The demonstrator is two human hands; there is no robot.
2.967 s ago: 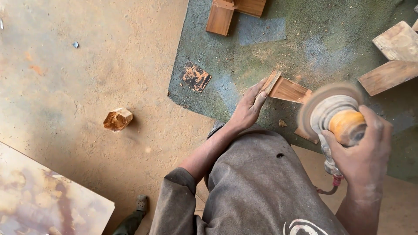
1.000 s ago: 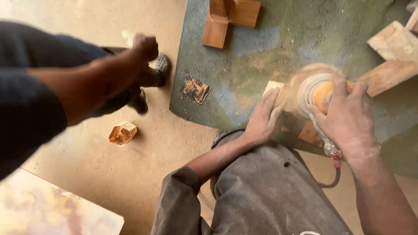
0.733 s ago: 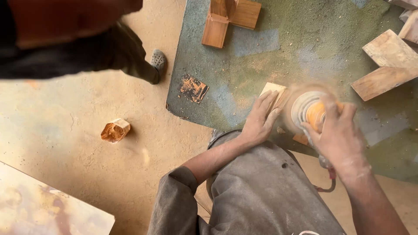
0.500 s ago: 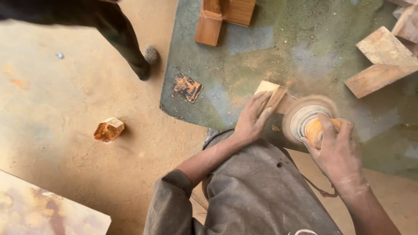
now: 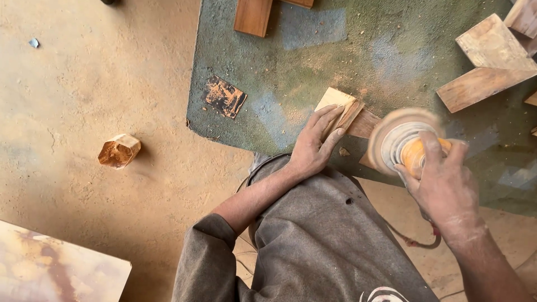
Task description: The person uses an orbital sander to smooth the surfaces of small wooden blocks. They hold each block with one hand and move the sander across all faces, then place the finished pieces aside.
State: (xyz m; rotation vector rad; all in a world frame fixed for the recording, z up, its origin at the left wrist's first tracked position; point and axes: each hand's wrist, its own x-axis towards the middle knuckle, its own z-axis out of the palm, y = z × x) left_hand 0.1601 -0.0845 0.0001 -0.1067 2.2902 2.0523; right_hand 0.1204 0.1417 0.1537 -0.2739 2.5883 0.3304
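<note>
Floor (image 5: 84,84) of sandy, dusty earth fills the left half of the frame and also the lower right corner. On it, in the upper right and centre, lies a large green mat (image 5: 391,50), worn and covered with sawdust; its lower left edge ends just above the person's knees. A pale, stained board (image 5: 50,268) shows in the lower left corner. The person's grey clothing (image 5: 330,240) takes the lower centre of the frame.

At the right edge of the mat lie light wooden blocks (image 5: 492,61), crossing each other, and one brown plank (image 5: 253,15) lies at the upper edge, left of centre.

In the centre right, the right hand (image 5: 442,187) is closed around the orange body of a sander (image 5: 405,142), whose round disc is blurred and stands just right of the wooden piece (image 5: 349,114). Whether the disc touches the wood I cannot tell. This wooden piece, pale on its left end and reddish brown to the right, lies on the mat in the centre of the frame. The left hand (image 5: 313,145) lies flat on it, fingers spread narrow and pressing on its left end, not gripping around it. A thin cable (image 5: 411,239) runs below the right wrist.

Left of the wooden piece a dark scrap of sandpaper (image 5: 224,96) lies on the mat. Farther left, on the floor, an octagonal wooden offcut (image 5: 118,151) lies alone. A tiny grey chip (image 5: 34,42) is in the upper left.
</note>
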